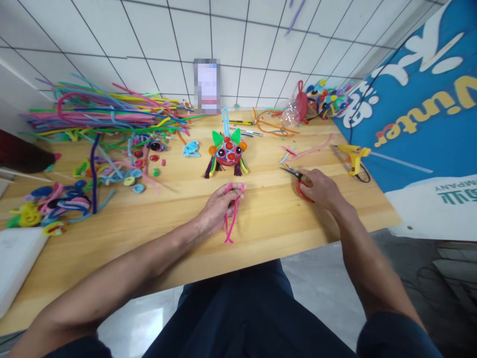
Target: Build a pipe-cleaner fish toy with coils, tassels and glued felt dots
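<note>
Pinched in my left hand (pixel 220 205) are pink pipe cleaners (pixel 234 219), their lower ends dangling toward the table's front edge. My right hand (pixel 321 188) is closed around scissors with red handles (pixel 304 194); the dark blades point to the left, slightly apart. Just beyond my left hand lies a colourful animal-face ornament (pixel 228 150) with green ears, dark tassels and a light-blue loop on top. Cut pieces of pink pipe cleaner (pixel 311 149) rest past the scissors' tips.
A large bundle of pipe cleaners (pixel 122 107) lies back left, with finished small parts (pixel 67 199) nearer. A phone (pixel 207 87) leans on the tiled wall. The yellow glue gun (pixel 354 158) sits at the right edge. Decorated crafts (pixel 326 102) stand back right; a white box (pixel 18 263) is front left.
</note>
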### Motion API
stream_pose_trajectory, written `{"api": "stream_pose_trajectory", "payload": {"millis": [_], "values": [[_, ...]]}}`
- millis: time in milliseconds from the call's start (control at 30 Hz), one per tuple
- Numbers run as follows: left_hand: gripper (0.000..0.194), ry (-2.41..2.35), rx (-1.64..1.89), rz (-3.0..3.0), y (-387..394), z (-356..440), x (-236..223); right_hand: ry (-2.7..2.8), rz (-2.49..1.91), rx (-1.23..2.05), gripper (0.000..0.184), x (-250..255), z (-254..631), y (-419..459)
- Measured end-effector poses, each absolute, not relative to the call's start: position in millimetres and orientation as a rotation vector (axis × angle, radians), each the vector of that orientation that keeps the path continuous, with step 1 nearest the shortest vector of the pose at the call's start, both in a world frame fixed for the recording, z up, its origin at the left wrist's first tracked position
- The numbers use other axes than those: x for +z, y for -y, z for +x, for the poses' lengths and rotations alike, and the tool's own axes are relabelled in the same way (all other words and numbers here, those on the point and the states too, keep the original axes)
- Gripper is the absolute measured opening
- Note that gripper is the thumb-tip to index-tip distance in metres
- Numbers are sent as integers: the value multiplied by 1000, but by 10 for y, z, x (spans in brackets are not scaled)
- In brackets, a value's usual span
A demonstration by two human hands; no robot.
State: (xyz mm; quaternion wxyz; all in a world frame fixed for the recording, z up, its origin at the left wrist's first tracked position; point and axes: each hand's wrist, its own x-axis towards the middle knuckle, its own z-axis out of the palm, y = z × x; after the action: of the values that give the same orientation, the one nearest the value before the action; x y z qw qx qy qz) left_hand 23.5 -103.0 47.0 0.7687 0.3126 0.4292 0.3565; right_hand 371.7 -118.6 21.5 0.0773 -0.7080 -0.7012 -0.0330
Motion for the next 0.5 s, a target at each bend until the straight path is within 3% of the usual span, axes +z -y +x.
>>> {"api": "stream_pose_trajectory", "payload": {"millis": [133, 233, 300, 400, 500], "values": [[22, -905, 758, 651, 1023, 220, 463, 2280, -2146, -66, 55, 348, 4183, 1144], [23, -885, 786, 659, 1032, 222, 455, 2254, -2153, -216, 48, 453, 4198, 1137], [27, -886, 826, 685, 1043, 219, 454, 2191, -2017, -276, 41, 463, 3869, 1157], [35, -873, 917, 713, 1054, 198, 467, 2377, -1536, 19, 44, 368, 2963, 1235], [40, -821, 964, 702, 1036, 170, 478, 2687, -1147, 292, 66, 216, 2262, 1298]]}}
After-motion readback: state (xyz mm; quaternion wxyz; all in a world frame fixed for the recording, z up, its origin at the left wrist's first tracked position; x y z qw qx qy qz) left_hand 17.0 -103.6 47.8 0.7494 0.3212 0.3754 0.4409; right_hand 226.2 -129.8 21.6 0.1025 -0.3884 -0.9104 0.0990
